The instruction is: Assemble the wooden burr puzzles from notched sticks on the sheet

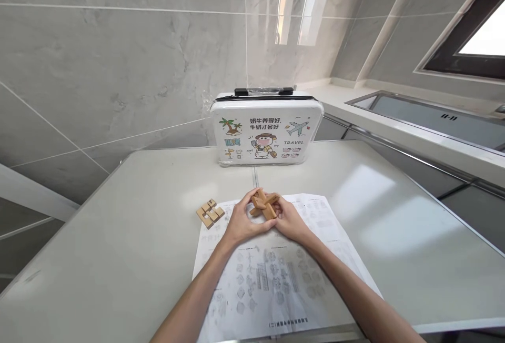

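Observation:
A small wooden interlocking puzzle (263, 204) of crossed notched bars is held just above a printed instruction sheet (276, 274). My left hand (241, 220) grips its left side with curled fingers. My right hand (289, 218) grips its right side, fingers closed on the bars. Both hands rest low over the sheet's far edge. To the left of my left hand, several loose notched wooden pieces (210, 213) lie together on the table, partly on the sheet's corner.
A white table (130, 238) stands against a grey tiled wall. A white case printed with cartoon pictures and the word TRAVEL (265, 131) stands upright at the table's far edge. A counter with a steel sink (434, 117) runs along the right.

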Motion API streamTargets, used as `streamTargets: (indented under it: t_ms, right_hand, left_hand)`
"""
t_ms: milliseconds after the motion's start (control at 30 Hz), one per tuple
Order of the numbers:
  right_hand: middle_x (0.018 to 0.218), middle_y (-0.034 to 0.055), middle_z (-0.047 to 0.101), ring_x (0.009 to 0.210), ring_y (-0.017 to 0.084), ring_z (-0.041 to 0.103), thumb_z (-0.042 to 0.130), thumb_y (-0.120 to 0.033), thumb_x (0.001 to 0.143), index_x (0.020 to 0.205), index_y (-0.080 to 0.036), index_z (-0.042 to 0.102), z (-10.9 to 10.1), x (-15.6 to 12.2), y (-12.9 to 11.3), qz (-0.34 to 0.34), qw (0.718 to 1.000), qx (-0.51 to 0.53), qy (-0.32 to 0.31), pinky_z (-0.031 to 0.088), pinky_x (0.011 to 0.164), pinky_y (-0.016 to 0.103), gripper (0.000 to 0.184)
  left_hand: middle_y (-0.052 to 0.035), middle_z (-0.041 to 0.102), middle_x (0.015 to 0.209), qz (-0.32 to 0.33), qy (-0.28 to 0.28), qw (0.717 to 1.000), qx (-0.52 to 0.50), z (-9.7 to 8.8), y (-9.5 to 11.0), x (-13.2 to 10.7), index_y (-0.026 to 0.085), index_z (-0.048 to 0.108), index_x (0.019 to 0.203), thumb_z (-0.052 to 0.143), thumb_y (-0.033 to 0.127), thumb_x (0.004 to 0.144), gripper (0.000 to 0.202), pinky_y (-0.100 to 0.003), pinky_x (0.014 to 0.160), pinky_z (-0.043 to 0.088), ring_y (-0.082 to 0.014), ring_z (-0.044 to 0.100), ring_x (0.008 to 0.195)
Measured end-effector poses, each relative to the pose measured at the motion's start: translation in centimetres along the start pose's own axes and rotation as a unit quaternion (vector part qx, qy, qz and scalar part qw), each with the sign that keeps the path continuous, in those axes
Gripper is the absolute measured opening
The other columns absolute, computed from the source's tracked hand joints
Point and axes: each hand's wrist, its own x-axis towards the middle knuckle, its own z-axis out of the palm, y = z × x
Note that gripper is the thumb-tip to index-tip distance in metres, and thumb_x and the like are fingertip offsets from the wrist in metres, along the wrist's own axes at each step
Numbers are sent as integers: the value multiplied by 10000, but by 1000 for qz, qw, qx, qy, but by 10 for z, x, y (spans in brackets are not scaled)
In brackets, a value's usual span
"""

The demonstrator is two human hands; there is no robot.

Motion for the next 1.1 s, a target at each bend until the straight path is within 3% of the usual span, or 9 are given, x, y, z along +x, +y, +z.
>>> streamTargets:
  t_ms: [133, 233, 400, 600, 767, 833, 933, 1000, 1100]
  right_hand:
    - [911, 27, 681, 627, 148, 566, 725, -418, 908, 1179, -246, 687, -6, 3, -4, 51, 988, 137, -50, 455, 557, 268, 323]
    - [755, -17, 614, 512, 107, 464, 743, -536, 906, 1123, -221, 660, -9, 5, -1, 77, 974, 205, -58, 385, 473, 241, 391]
    - [621, -74, 543, 437, 68, 327, 802, -534, 881, 1069, -225, 618, -11, 6, 6, 92, 963, 246, -52, 251, 409, 200, 406]
    - [635, -73, 554, 438, 62, 304, 820, -545, 857, 998, -235, 593, -9, 4, 3, 101, 962, 250, -48, 214, 406, 196, 409]
    - [625, -66, 546, 449, 77, 316, 812, -562, 860, 1021, -232, 632, -10, 3, 1, 97, 971, 212, -53, 251, 425, 205, 409]
    - [681, -36, 594, 495, 101, 400, 799, -572, 875, 1028, -233, 666, -10, 4, 0, 80, 978, 186, -38, 346, 467, 224, 395]
    - [903, 26, 665, 736, 168, 580, 699, -616, 947, 1060, -255, 713, -11, 5, -2, 43, 988, 146, 18, 490, 645, 267, 378]
    - [963, 28, 642, 846, 187, 592, 608, -646, 993, 1051, -272, 720, -11, 5, -3, 22, 990, 126, 56, 502, 717, 272, 395]
    - [821, 2, 579, 719, 172, 524, 602, -643, 991, 1006, -266, 709, -11, 3, -5, 8, 992, 109, 69, 456, 637, 268, 392]
  left_hand:
    - [-106, 654, 1474, 6, 19, 1000, -17, 1, -6, 1, 261, 515, 1503, 895, 343, 746, 851, -478, 1213, 448, -311, 610, 1380]
    - [-116, 654, 1478, 9, 21, 999, -27, 2, -7, 2, 255, 528, 1489, 894, 341, 740, 838, -479, 1206, 455, -316, 611, 1380]
    - [-123, 682, 1444, 13, 14, 999, -25, -1, -2, 3, 250, 548, 1475, 928, 334, 681, 884, -495, 1199, 459, -327, 636, 1345]
    - [-125, 702, 1422, 16, 30, 999, 1, -3, 1, 2, 230, 587, 1437, 934, 330, 648, 868, -502, 1184, 480, -339, 659, 1319]
    - [-116, 714, 1398, 42, 22, 999, 19, -5, 5, 1, 235, 577, 1439, 912, 330, 656, 857, -497, 1173, 496, -340, 673, 1299]
    - [-116, 714, 1383, 61, 31, 996, 49, -4, 6, -1, 239, 557, 1453, 908, 336, 659, 873, -491, 1140, 523, -341, 685, 1269]
    - [-123, 699, 1367, 109, 59, 981, 149, 0, 4, -5, 255, 524, 1475, 902, 360, 659, 906, -493, 1078, 559, -351, 686, 1231]
    - [-129, 696, 1341, 143, 64, 965, 211, 3, 2, -7, 261, 503, 1488, 879, 368, 694, 885, -499, 1054, 566, -356, 678, 1221]
    - [-130, 702, 1290, 168, 72, 950, 254, 7, -1, -9, 266, 461, 1507, 829, 357, 779, 821, -500, 1037, 564, -345, 681, 1191]
